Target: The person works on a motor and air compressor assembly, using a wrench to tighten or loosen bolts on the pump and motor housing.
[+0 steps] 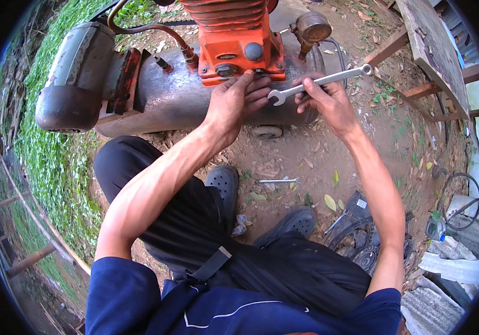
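Observation:
A combination wrench [320, 82] lies slanted across my right hand [326, 103], held between thumb and fingers. Its open jaw points toward my left hand and the ring end sticks out to the right. My left hand [231, 103] reaches to the lower front of the orange compressor pump [239, 47]. There its thumb and fingertips close around a small dark bolt [259, 71] at the base, partly hidden by the fingers. A round dark sight glass [226, 70] sits just left of that hand. The pump stands on a worn grey tank [172, 92].
A grey motor [77, 75] is mounted at the tank's left end, and a pressure gauge [313, 28] rises at its right. Another wrench [277, 181] lies on the dirt between my shoes. Dark parts [357, 237] lie by my right leg. A wooden board [435, 53] leans at right.

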### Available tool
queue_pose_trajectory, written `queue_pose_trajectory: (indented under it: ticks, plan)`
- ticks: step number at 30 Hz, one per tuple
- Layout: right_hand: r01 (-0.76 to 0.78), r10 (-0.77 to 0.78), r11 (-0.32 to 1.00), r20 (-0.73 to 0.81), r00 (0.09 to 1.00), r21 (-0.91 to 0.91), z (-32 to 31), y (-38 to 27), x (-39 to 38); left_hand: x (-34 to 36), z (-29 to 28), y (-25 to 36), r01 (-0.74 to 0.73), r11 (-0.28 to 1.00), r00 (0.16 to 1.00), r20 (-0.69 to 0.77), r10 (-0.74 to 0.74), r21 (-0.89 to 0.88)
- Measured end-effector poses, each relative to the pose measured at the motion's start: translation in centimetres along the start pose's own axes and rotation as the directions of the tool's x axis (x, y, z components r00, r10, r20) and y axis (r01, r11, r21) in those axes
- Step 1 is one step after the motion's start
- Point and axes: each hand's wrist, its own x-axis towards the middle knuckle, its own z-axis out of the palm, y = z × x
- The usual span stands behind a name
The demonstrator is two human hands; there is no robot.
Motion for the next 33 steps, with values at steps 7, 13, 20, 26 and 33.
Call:
queue_pose_trajectory:
  ticks: [7, 13, 20, 26, 33]
  plan:
    - [-0.067, 0.069, 0.98, 0.005, 0.998, -0.186, -1.4, 0.3, -2.3, 0.7, 0.9, -0.4, 0.027, 0.997, 1.0, -0.001, -0.027, 0.071]
    - [-0.132, 0.2, 0.934, 0.178, 0.963, -0.332, -2.7, 3.5, -4.5, 1.3, 0.2, -0.8, 0.01, 0.999, 1.0, -0.026, -0.009, 0.049]
    - [-0.316, 0.496, 0.646, 0.066, 0.866, -0.695, -2.2, 15.0, -10.4, -0.2, 2.0, -1.2, -0.014, 0.986, 1.0, -0.006, 0.016, 0.168]
    - [-0.212, 0.46, 0.457, 0.026, 0.888, -0.864, -2.3, 20.4, -14.1, -1.0, 1.9, -1.9, -0.009, 0.969, 0.997, 0.071, -0.009, 0.248]
    - [-0.173, 0.38, 0.374, -0.02, 0.925, -0.911, -4.6, 22.3, -16.2, -1.5, 2.0, -2.9, -0.003, 0.925, 0.995, 0.096, -0.036, 0.379]
